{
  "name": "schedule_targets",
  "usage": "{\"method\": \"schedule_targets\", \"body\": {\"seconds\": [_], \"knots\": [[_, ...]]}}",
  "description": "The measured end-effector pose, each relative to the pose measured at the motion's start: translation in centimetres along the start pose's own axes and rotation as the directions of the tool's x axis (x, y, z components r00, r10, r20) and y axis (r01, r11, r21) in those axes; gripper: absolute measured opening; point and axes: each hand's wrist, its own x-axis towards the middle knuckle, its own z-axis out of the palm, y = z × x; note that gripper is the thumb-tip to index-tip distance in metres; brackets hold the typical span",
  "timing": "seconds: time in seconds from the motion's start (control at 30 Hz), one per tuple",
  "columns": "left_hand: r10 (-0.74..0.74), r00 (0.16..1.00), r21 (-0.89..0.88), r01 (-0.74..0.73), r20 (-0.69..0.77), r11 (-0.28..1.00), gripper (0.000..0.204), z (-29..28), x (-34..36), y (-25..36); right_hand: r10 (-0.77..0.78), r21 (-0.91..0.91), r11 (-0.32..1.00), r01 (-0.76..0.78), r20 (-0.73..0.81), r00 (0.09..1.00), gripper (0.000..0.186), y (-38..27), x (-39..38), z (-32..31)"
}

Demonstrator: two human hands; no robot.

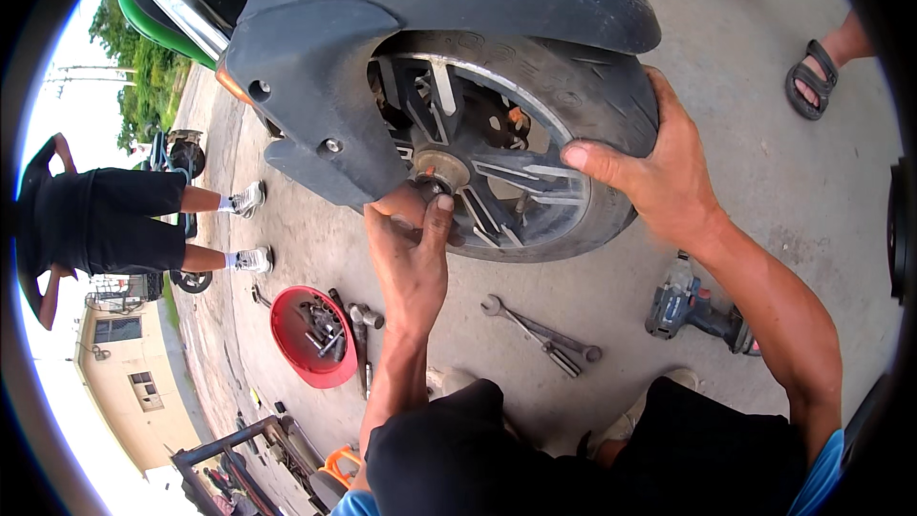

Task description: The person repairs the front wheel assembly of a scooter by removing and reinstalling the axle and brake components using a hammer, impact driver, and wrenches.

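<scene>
Clasping the tire (600, 81), the right hand (669, 177) spreads wide; the left hand (411, 263) bends narrowly at the wheel hub (447, 168), its exact hold unclear.

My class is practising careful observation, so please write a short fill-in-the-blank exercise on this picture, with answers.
1. At the hub of the wheel is the person's ____ hand.
2. The right hand grips the tyre; its digit nearest the hub is the ____.
3. The round container of metal parts is coloured ____.
4. In the picture, the power tool lies to the ____ of the wrench.

Missing words: left; thumb; red; right.
</scene>
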Motion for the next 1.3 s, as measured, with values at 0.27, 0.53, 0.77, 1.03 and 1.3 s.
{"method": "schedule_targets", "body": {"seconds": [0.27,0.53,0.77,1.03,1.3], "knots": [[0.049,0.996,0.129,-0.039,-0.079,0.991,0.04,0.7,0.5,-0.7,-0.09,-0.026,0.996,0.09,-0.006,0.996,0.094,2.4,2.1,-1.0],[-0.005,0.99,-0.061,-0.004,-0.143,0.998,0.038,1.5,0.6,-2.1,-0.194,-0.018,0.981,0.194,0.005,0.981,0.09,3.5,3.3,-1.4],[-0.05,0.993,-0.326,0.011,-0.111,0.945,0.051,1.8,0.4,-1.2,-0.189,-0.07,0.979,0.19,0.013,0.982,0.093,3.2,3.6,-1.3],[0.199,0.952,0.108,-0.178,-0.233,0.978,0.099,0.7,-0.9,-5.0,-0.181,-0.085,0.98,0.181,0.009,0.983,0.092,3.1,3.4,-1.3],[0.756,0.654,0.804,-0.47,0.039,0.365,0.036,0.5,-1.2,-2.2,-0.193,-0.083,0.978,0.193,0.012,0.981,0.092,3.2,3.2,-1.7]]}}
